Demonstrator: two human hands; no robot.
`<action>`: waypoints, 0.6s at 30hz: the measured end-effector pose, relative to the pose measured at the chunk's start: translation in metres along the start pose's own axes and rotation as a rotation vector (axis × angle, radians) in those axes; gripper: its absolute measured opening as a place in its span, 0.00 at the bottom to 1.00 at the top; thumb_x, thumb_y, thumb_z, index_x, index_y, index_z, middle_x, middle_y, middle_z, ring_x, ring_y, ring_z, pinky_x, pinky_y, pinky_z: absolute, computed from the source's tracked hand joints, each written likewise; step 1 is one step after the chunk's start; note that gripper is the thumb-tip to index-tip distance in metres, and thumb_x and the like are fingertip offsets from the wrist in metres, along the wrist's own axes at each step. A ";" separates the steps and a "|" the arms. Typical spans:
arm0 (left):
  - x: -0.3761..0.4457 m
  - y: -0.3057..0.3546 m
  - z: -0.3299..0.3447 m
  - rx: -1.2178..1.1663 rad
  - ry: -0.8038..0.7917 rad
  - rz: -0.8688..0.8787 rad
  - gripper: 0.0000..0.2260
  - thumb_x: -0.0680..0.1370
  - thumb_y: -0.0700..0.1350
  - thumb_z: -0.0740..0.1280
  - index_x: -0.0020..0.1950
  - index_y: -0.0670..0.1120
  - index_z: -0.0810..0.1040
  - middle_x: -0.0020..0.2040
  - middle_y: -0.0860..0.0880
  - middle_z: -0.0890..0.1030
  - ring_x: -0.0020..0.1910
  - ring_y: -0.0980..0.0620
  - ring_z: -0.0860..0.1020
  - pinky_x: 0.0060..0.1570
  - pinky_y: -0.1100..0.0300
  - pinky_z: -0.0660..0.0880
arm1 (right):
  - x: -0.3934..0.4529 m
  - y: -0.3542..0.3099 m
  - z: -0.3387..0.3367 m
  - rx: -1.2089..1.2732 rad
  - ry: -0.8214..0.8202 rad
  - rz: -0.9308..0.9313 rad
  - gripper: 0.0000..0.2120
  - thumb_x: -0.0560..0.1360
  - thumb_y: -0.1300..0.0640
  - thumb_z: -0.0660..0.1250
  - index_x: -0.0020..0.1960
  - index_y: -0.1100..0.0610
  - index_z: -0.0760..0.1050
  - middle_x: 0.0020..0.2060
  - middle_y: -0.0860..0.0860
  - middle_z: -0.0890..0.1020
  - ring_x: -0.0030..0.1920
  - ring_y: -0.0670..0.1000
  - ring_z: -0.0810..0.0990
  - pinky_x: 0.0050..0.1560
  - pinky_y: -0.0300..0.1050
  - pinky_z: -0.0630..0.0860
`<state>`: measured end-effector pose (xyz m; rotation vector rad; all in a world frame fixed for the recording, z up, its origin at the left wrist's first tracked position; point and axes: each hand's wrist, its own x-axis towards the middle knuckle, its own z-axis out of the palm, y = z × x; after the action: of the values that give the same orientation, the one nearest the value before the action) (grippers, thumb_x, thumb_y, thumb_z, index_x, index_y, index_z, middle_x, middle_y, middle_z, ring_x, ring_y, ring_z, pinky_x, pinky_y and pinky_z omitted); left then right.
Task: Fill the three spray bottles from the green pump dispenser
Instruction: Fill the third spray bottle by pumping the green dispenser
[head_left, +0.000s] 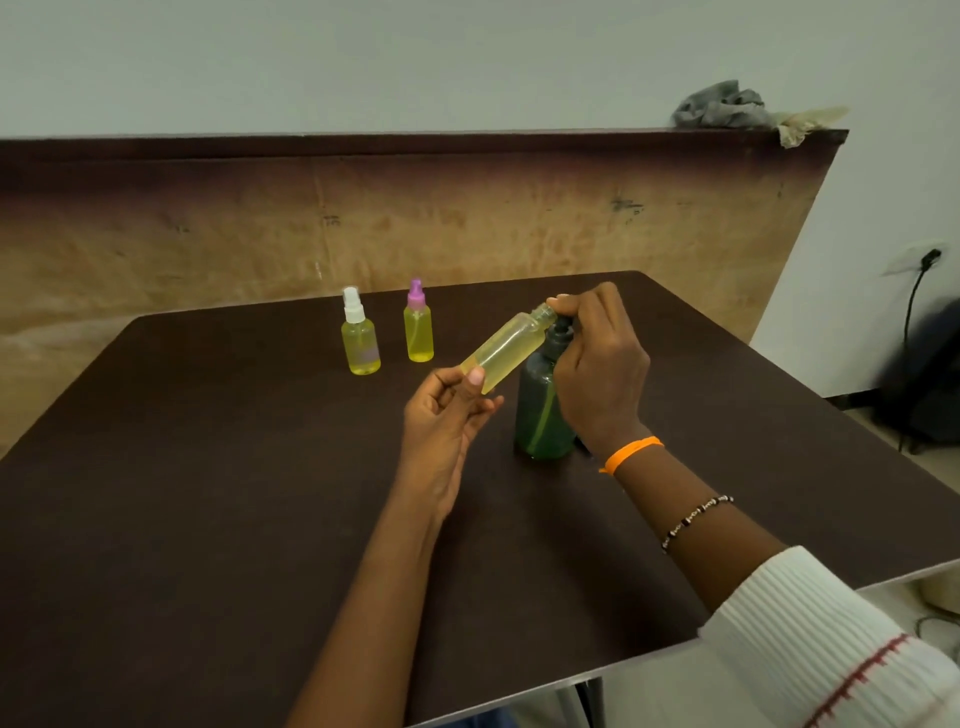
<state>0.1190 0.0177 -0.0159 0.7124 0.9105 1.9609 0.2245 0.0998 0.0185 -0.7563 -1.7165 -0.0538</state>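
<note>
My left hand (448, 410) pinches the base of an uncapped clear spray bottle (506, 349) holding yellow liquid, tilted so its open neck meets the pump's spout. The green pump dispenser (543, 410) stands upright on the dark table (208, 493), partly hidden behind my right hand (597, 364). That hand's fingers curl over the black pump head. Two capped spray bottles with yellow liquid stand behind: one with a white sprayer (359, 335), one with a pink sprayer (418, 325).
A brown board (467, 218) leans against the wall behind the table. A grey cloth (727, 110) lies on its top edge. To the right, a black cable (914, 322) hangs from a wall socket beside a dark bag (930, 384) on the floor.
</note>
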 end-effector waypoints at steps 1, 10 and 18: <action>-0.001 0.000 0.000 -0.001 0.003 -0.003 0.14 0.67 0.46 0.68 0.49 0.41 0.74 0.41 0.45 0.77 0.32 0.59 0.77 0.45 0.62 0.79 | 0.000 0.000 0.000 0.001 -0.001 0.000 0.16 0.72 0.64 0.52 0.46 0.63 0.79 0.40 0.55 0.78 0.38 0.54 0.78 0.29 0.40 0.69; -0.003 0.002 0.002 0.013 -0.001 -0.003 0.13 0.67 0.46 0.68 0.48 0.41 0.74 0.41 0.45 0.77 0.31 0.58 0.76 0.45 0.63 0.79 | 0.016 -0.007 -0.011 -0.031 -0.074 0.023 0.15 0.69 0.66 0.54 0.43 0.60 0.79 0.41 0.52 0.79 0.35 0.55 0.77 0.25 0.36 0.61; -0.002 0.000 0.000 0.003 0.014 -0.006 0.10 0.70 0.43 0.67 0.47 0.41 0.74 0.41 0.45 0.76 0.31 0.58 0.76 0.45 0.63 0.79 | 0.003 -0.004 -0.004 -0.023 -0.041 -0.019 0.16 0.72 0.64 0.52 0.46 0.62 0.79 0.41 0.54 0.78 0.31 0.54 0.78 0.22 0.43 0.71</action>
<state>0.1200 0.0155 -0.0162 0.6973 0.9232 1.9621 0.2256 0.0964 0.0242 -0.7627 -1.7646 -0.0725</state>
